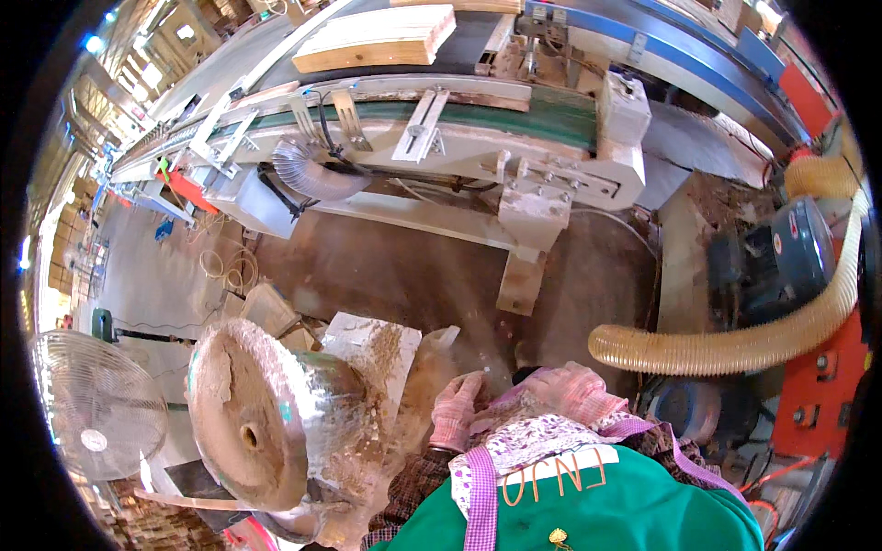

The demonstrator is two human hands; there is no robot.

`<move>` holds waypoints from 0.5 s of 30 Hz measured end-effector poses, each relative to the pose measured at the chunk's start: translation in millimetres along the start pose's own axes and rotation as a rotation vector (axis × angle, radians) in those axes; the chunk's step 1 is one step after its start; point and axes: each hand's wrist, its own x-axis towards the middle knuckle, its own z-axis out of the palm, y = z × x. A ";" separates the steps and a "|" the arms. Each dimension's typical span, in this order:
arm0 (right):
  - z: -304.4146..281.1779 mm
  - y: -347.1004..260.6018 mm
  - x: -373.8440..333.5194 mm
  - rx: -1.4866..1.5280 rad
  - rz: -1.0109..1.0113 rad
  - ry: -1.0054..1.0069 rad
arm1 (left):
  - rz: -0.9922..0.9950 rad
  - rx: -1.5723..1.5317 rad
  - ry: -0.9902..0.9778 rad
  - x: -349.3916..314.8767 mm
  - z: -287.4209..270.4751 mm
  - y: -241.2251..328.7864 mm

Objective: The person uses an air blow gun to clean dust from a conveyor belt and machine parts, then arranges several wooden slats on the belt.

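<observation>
My left hand (457, 410), in a pink knitted glove, is raised close to my chest with its fingers curled together and nothing visible in it. My right hand (576, 387), also in a pink glove, lies just to its right, over the floral sleeve (533, 439) of my left forearm. Whether it grips the cloth is hidden. A green apron (634, 505) covers my front below both hands. Nearest the left hand is a dusty metal drum (248, 422) caked with sawdust.
A long machine with a green conveyor belt (542, 110) crosses the far side, with a stack of wooden boards (377, 41) behind it. A yellow ribbed dust hose (735, 344) curves in from the right past a dark blue motor (795, 257). A standing fan (92, 404) is at the left.
</observation>
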 end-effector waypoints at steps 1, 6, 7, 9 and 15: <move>-9.1 8.0 9.3 -0.012 -0.018 -0.022 | 0.177 0.082 -0.006 8.9 3.3 2.9; -87.7 48.7 50.0 -0.057 -0.110 -0.031 | 0.168 -0.104 0.106 38.0 36.6 59.8; -104.8 54.5 54.8 -0.060 -0.121 -0.018 | 0.156 -0.160 0.135 48.1 40.3 65.2; -137.4 71.0 59.7 -0.034 -0.172 0.097 | 0.210 -0.195 0.148 55.7 54.9 92.6; -179.7 117.0 73.6 0.145 -0.242 0.403 | 0.437 -0.097 0.207 82.2 83.3 167.0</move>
